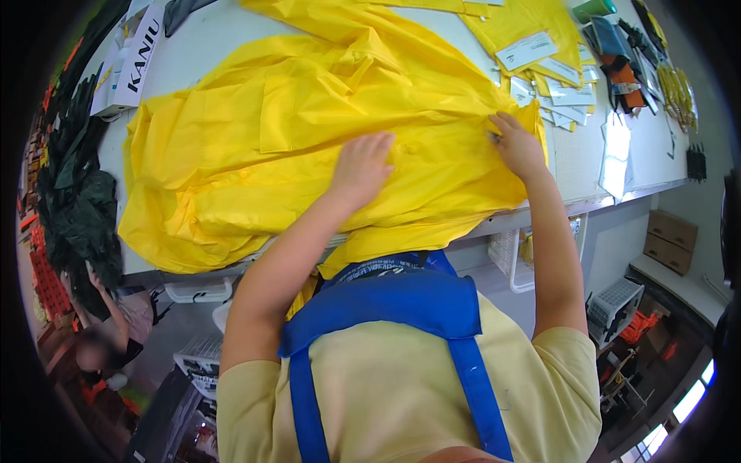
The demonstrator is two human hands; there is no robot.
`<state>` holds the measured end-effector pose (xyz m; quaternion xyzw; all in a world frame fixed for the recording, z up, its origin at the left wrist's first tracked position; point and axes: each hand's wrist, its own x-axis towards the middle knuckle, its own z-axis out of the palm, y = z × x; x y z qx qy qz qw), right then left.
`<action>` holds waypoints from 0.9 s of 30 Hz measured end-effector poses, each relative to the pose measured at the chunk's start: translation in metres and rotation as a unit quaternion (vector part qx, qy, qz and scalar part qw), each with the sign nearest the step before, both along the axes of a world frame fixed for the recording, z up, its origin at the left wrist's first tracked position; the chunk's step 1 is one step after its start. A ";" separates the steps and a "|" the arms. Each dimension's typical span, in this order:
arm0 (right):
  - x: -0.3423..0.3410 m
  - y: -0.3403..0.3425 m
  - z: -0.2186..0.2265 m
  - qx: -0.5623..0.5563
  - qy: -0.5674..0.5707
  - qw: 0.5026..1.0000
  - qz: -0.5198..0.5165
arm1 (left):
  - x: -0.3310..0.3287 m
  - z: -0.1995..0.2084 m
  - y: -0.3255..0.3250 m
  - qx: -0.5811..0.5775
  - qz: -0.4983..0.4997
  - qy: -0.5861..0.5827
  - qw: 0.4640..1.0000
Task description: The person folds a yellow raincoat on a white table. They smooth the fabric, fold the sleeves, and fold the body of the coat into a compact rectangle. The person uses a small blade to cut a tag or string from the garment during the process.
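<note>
A yellow raincoat (309, 123) with a stitched pocket lies spread and wrinkled over the white table, its near edge hanging over the front. Flat on its middle rests my left hand (363, 166), fingers stretched out and nothing held. My right hand (519, 148) is at the coat's right end, fingers bent inward over the cloth. A small dark thing shows by those fingertips, too small to name.
White cards and packed yellow pieces (552, 77) lie at the back right, with tools beyond. A white box (130, 65) stands at the back left. Dark green cloth (81, 208) hangs at the left edge, where another person's arms (108, 301) reach in.
</note>
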<state>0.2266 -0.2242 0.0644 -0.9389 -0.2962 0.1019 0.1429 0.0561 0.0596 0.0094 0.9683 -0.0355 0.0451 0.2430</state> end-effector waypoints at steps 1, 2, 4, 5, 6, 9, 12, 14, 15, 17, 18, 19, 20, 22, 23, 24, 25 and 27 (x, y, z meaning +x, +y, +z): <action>0.007 0.002 -0.005 -0.077 0.018 0.997 0.002 | 0.014 -0.005 -0.013 -0.028 0.002 -0.004 1.000; 0.012 0.003 -0.008 -0.153 0.038 0.987 0.001 | 0.026 -0.006 -0.021 -0.044 0.004 0.043 0.998; 0.024 -0.003 -0.004 -0.166 0.099 0.981 -0.009 | 0.046 -0.005 -0.030 -0.075 0.005 0.138 0.988; 0.027 -0.008 -0.006 -0.170 0.135 0.976 -0.014 | 0.048 -0.008 -0.030 -0.092 0.001 0.125 0.988; 0.026 -0.014 -0.009 -0.152 0.138 0.979 -0.017 | 0.049 -0.012 -0.031 -0.109 -0.002 0.111 0.988; 0.021 -0.038 -0.031 -0.069 0.153 0.984 -0.056 | 0.048 -0.023 -0.031 -0.165 0.012 0.124 0.978; 0.020 -0.047 -0.052 0.029 0.175 0.976 -0.129 | 0.052 -0.022 -0.029 -0.166 0.017 0.184 0.969; 0.019 -0.041 -0.056 0.031 0.192 0.968 -0.156 | 0.059 -0.017 -0.027 -0.155 0.017 0.231 0.960; 0.020 -0.036 -0.053 0.036 0.208 0.963 -0.168 | 0.063 -0.014 -0.027 -0.152 0.018 0.255 0.955; 0.021 -0.031 -0.046 0.041 0.241 0.951 -0.192 | 0.070 -0.010 -0.028 -0.131 0.012 0.285 0.949; 0.021 -0.032 -0.046 0.035 0.235 0.954 -0.185 | 0.074 -0.010 -0.028 -0.114 0.005 0.291 0.950; 0.022 -0.032 -0.046 0.029 0.230 0.956 -0.177 | 0.077 -0.010 -0.029 -0.097 -0.002 0.297 0.950; 0.023 -0.033 -0.047 0.021 0.226 0.960 -0.167 | 0.078 -0.012 -0.029 -0.092 -0.011 0.292 0.952; 0.025 -0.035 -0.049 -0.002 0.214 0.962 -0.167 | 0.080 -0.016 -0.029 -0.082 -0.026 0.285 0.955; 0.024 -0.036 -0.049 -0.012 0.207 0.964 -0.168 | 0.080 -0.019 -0.030 -0.089 -0.025 0.279 0.956; 0.026 -0.035 -0.049 -0.019 0.226 0.959 -0.171 | 0.081 -0.023 -0.028 -0.095 -0.023 0.273 0.957; 0.032 -0.030 -0.050 -0.025 0.244 0.954 -0.172 | 0.081 -0.026 -0.027 -0.102 -0.021 0.267 0.958; 0.040 -0.029 -0.051 -0.035 0.270 0.946 -0.177 | 0.086 -0.028 -0.023 -0.112 -0.036 0.290 0.950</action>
